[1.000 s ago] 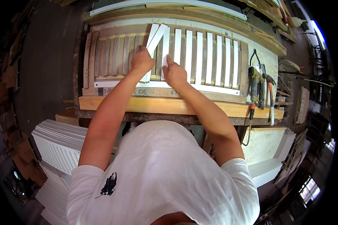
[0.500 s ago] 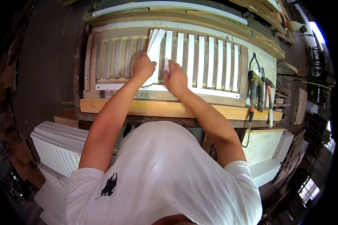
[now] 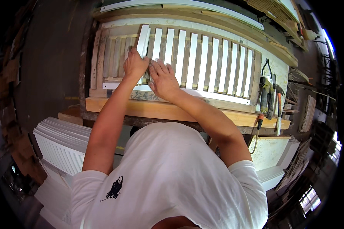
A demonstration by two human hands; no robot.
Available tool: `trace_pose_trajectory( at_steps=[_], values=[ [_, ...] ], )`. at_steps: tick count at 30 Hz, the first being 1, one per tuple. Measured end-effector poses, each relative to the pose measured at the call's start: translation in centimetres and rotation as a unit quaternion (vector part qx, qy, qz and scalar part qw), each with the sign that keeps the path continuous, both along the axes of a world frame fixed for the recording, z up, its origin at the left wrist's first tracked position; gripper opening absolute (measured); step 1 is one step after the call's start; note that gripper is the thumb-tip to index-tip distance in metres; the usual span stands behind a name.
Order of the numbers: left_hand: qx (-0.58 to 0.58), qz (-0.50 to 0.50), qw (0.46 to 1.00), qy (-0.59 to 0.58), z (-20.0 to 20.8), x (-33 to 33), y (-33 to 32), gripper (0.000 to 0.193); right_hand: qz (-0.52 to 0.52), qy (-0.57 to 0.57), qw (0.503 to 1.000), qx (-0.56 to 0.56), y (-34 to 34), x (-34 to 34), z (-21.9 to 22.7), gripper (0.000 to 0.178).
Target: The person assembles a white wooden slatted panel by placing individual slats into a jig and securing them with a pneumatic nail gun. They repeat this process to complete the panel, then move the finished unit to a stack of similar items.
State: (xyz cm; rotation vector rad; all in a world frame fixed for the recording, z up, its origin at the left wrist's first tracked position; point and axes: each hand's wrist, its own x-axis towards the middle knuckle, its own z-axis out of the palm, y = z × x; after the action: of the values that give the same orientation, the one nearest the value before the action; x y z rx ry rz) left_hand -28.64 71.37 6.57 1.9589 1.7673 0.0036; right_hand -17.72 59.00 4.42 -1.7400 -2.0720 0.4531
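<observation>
My left hand (image 3: 135, 65) is closed around a small bundle of white slats (image 3: 143, 38), held upright along the jig near its left part. My right hand (image 3: 165, 81) lies just right of it, fingers stretched out over the lower part of a laid white slat (image 3: 157, 44). Several more white slats (image 3: 192, 61) stand in a spaced row to the right, each in a gap of the wooden jig (image 3: 257, 80). A long white rail (image 3: 225, 98) runs under their near ends, partly hidden by my hands. Bare wooden spacers (image 3: 116, 57) show at the left.
An air nail gun (image 3: 264, 95) with a hose and a hammer (image 3: 279, 103) lie at the bench's right end. Another long white rail (image 3: 187, 4) lies at the back. Stacked white slatted panels (image 3: 61, 141) stand at lower left; a pale board (image 3: 271, 152) is at lower right.
Both hands have moved left along the jig. More slats now lie in the row on its left side, and the bundle in my left hand is thinner. The whole view has shifted slightly.
</observation>
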Motion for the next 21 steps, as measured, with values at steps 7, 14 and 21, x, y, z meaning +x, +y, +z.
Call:
trace_pose_trajectory(
  at_steps=[7, 14, 21],
  values=[
    [0.074, -0.007, 0.996, -0.043, -1.2, 0.1, -0.7, 0.055, 0.017, -0.087, 0.994, -0.062, 0.0, -1.0, -0.1, 0.058],
    [0.115, 0.025, 0.991, -0.070, -2.3, -2.9, 0.8, 0.044, 0.052, -0.012, 0.997, -0.058, 0.9, -2.6, 0.3, 0.062],
    [0.131, 0.011, 0.991, -0.035, -2.8, -3.8, 1.0, 0.048, 0.060, -0.102, 0.990, -0.075, 2.3, -3.5, -0.1, 0.059]
  ],
)
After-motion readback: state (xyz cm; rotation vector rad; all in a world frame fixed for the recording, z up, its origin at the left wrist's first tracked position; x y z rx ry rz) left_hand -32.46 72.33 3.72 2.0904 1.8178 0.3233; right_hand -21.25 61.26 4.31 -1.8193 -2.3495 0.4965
